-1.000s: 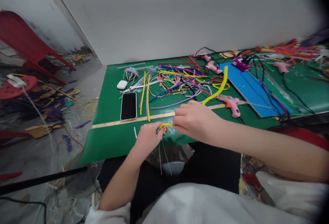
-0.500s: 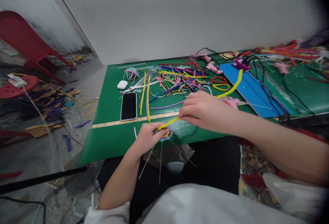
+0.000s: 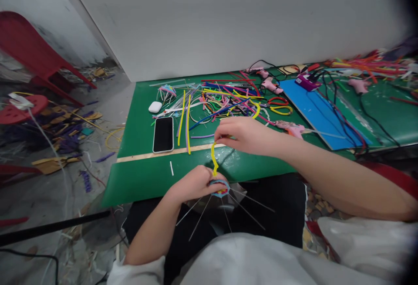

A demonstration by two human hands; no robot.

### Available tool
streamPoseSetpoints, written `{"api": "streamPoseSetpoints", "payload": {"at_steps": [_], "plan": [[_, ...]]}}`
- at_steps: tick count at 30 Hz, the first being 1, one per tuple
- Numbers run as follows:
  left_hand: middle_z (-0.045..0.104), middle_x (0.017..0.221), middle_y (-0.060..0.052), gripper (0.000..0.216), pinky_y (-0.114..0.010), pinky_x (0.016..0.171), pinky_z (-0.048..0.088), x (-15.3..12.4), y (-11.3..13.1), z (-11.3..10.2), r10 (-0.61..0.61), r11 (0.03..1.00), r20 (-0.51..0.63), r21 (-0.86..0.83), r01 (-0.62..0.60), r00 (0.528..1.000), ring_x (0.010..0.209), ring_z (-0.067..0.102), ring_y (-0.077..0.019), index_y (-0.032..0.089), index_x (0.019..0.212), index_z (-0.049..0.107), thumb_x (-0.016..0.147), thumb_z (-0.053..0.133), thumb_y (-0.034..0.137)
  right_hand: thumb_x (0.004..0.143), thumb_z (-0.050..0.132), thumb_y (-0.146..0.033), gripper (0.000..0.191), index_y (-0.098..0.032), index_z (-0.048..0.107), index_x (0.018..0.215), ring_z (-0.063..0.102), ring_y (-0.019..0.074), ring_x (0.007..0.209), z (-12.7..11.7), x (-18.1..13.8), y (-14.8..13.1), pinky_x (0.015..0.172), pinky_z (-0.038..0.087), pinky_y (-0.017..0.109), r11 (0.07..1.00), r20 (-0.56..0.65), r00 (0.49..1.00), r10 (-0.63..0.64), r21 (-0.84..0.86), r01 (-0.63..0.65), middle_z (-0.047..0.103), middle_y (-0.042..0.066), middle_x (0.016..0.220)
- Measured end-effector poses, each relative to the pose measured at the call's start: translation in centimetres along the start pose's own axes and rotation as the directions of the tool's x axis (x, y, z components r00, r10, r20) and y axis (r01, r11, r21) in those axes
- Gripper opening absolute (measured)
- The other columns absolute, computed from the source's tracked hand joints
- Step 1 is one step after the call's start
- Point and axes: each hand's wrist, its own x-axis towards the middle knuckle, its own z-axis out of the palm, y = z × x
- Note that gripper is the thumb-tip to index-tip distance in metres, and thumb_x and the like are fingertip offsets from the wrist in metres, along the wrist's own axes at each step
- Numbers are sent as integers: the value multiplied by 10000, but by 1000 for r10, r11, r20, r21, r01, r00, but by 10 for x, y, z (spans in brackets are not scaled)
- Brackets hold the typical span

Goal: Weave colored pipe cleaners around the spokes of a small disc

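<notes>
The yellow strip [image 3: 214,159] between your hands is soft-looking and kinked. Your small round piece [image 3: 221,195] has a pale-blue rim with red and yellow inside, and thin, straight rods [image 3: 200,218] fan from it between four and eight o'clock. Your left hand [image 3: 194,184] has its fingers closed on the round piece, thumb across its face, the piece at their three o'clock. Your right hand [image 3: 240,134] pinches the yellow strip at twelve o'clock from the piece, over the smooth green table [image 3: 137,184].
</notes>
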Motion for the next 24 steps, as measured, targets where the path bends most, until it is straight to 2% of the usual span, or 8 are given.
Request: {"api": "streamPoseSetpoints", "payload": {"at_steps": [4, 6, 8, 12, 15, 18, 21, 24], "plan": [[698, 817, -25, 246, -203, 684, 463, 4, -14, -4, -163, 981, -77, -117, 153, 984, 742, 622, -135, 174, 883, 683, 809, 536, 357, 820, 535, -199, 109, -183, 642, 805, 572, 145, 749, -5, -2, 14, 622, 374, 237, 988, -256, 963, 88, -103, -117, 646, 26, 818], [685, 811, -41, 270, -207, 631, 474, 7, -23, -11, -278, 939, -125, -244, 242, 953, 724, 615, -141, 147, 870, 671, 786, 559, 377, 814, 540, -207, 101, -180, 635, 792, 577, 160, 752, -6, -8, 28, 622, 379, 249, 954, -451, 873, 184, -132, -269, 647, 38, 814], [660, 754, -43, 297, -205, 525, 468, 13, -32, -20, -377, 880, -118, -355, 315, 919, 632, 594, -132, 128, 832, 655, 760, 578, 406, 809, 543, -212, 92, -174, 624, 788, 576, 159, 715, -7, -16, 40, 607, 388, 251, 922, -616, 748, 246, -90, -377, 640, 43, 788], [634, 705, -36, 326, -191, 404, 437, 32, -45, -42, -460, 784, -110, -516, 345, 881, 537, 570, -120, 126, 849, 644, 685, 665, 406, 816, 536, -217, 91, -186, 621, 804, 580, 148, 686, 1, -29, 51, 587, 418, 238, 948, -714, 669, 206, -24, -317, 642, 35, 777], [626, 740, -31, 376, -173, 400, 434, 52, -53, -60, -519, 735, -288, -631, 249, 805, 522, 572, -99, 143, 951, 613, 670, 694, 380, 822, 533, -214, 92, -189, 619, 802, 586, 150, 684, 11, -34, 51, 601, 434, 245, 965, -748, 640, 178, 6, -261, 647, 37, 764], [621, 892, -48, 495, -210, 537, 511, 69, -64, -75, -539, 727, -391, -663, 177, 746, 657, 623, -113, 191, 1149, 494, 717, 660, 366, 831, 527, -204, 103, -193, 630, 842, 587, 151, 685, 21, -35, 52, 623, 445, 256, 978, -755, 631, 175, 59, -200, 645, 36, 753], [592, 1067, -99, 620, -264, 686, 530, 79, -77, -83, -562, 716, -443, -683, 143, 699, 823, 629, -143, 205, 1261, 384, 722, 664, 329, 842, 515, -189, 141, -190, 644, 901, 581, 142, 678, 29, -34, 54, 623, 450, 255, 982, -743, 641, 190, 139, -130, 633, 40, 763], [521, 1222, -148, 696, -288, 729, 512, 79, -84, -84, -584, 752, -511, -633, 183, 631, 930, 608, -181, 213, 1311, 342, 701, 675, 251, 840, 523, -194, 138, -188, 651, 890, 561, 131, 642, 37, -31, 56, 597, 440, 249, 971, -699, 678, 228, 214, -105, 605, 31, 732]]}}
